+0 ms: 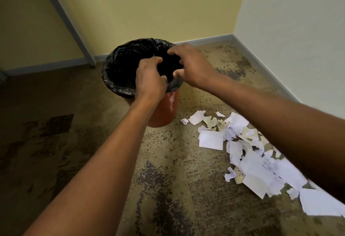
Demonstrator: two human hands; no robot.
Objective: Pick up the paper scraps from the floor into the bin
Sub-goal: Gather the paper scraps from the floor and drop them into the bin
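Observation:
A red-brown bin (pixel 164 110) lined with a black bag (pixel 121 63) stands on the floor near the wall corner. Both my hands hover over its mouth at the near right side. My left hand (pixel 149 78) has its fingers curled and spread, with no paper visible in it. My right hand (pixel 190 63) is also spread, fingers arched downward, empty. A heap of white and beige paper scraps (pixel 248 151) lies on the floor to the right of the bin, partly hidden under my right forearm. The bin's inside is too dark to see any contents.
Speckled concrete floor (pixel 168 179) stretches around the bin. Yellow wall (pixel 149 7) with a grey skirting runs behind it, a white wall (pixel 298 20) on the right. A grey slanted post (pixel 74 30) meets the floor left of the bin.

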